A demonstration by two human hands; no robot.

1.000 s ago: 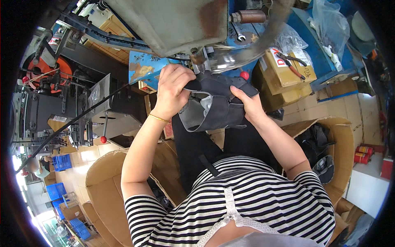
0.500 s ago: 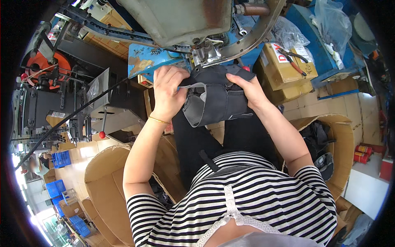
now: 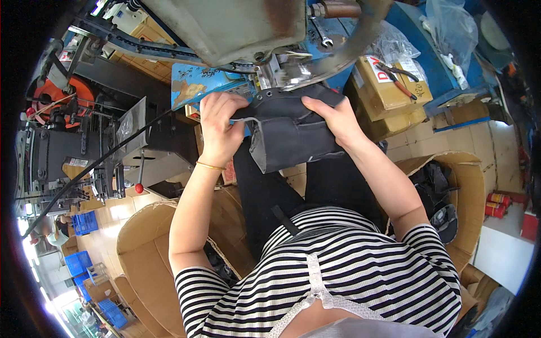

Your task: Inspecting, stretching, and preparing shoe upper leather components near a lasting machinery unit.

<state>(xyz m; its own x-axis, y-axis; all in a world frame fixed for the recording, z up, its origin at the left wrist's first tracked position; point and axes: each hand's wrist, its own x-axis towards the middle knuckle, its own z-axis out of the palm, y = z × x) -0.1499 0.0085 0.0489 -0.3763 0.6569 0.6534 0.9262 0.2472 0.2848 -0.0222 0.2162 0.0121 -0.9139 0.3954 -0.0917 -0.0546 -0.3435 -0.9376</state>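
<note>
Both hands hold a dark sewn fabric piece (image 3: 298, 135) by its far edge, up against the working head (image 3: 287, 72) of a machine. Two small metal eyelets show in that edge, near the left hand. Closed on its left corner is my left hand (image 3: 221, 125), with the thumb below the cloth and the fingers curled. My right hand (image 3: 337, 119) grips the right side, its thumb lying on top and its fingers hidden beneath. The cloth hangs down in a loose fold above my legs.
A curved metal rail (image 3: 360, 50) blurs right of the machine head. Pliers (image 3: 399, 79) lie on a taped carton (image 3: 377, 96), and a wrench (image 3: 323, 35) rests behind the head. Open cartons flank me, the right carton (image 3: 470, 197) holding dark pieces. A red-knobbed lever (image 3: 140, 174) stands left.
The fabric and both hands have shifted slightly left. A second eyelet now shows along the edge, where one was visible before. The fabric's open end has folded flatter, and the curved rail has blurred.
</note>
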